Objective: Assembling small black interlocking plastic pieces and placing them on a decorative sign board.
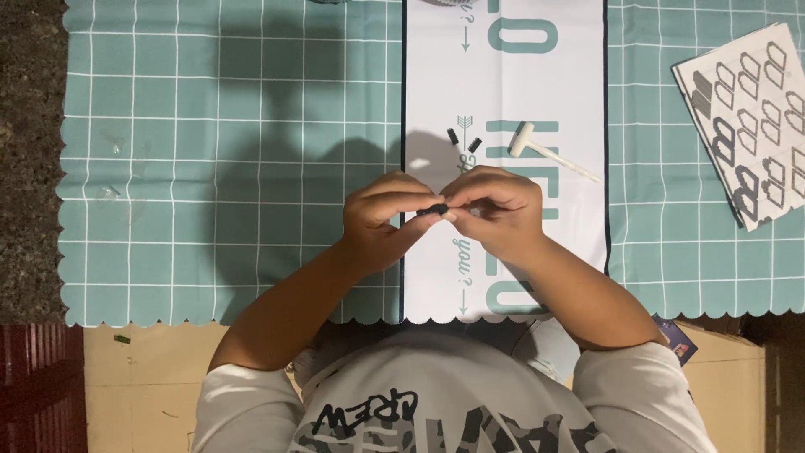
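My left hand [384,216] and my right hand [495,208] meet over the white strip of the mat, fingertips pinched together. Between them I hold a small black piece [433,209]; both hands grip it, and most of it is hidden by the fingers. Just beyond my hands, two more small black pieces [464,140] lie loose on the white strip. A small white hammer [543,151] rests to their right, handle pointing right and toward me.
A teal checked mat [226,159] with a white printed centre strip [503,75] covers the surface. A sheet of grey cut-out shapes [755,117] lies at the far right. Dark rough ground borders the left; brown cardboard lies along the near edge.
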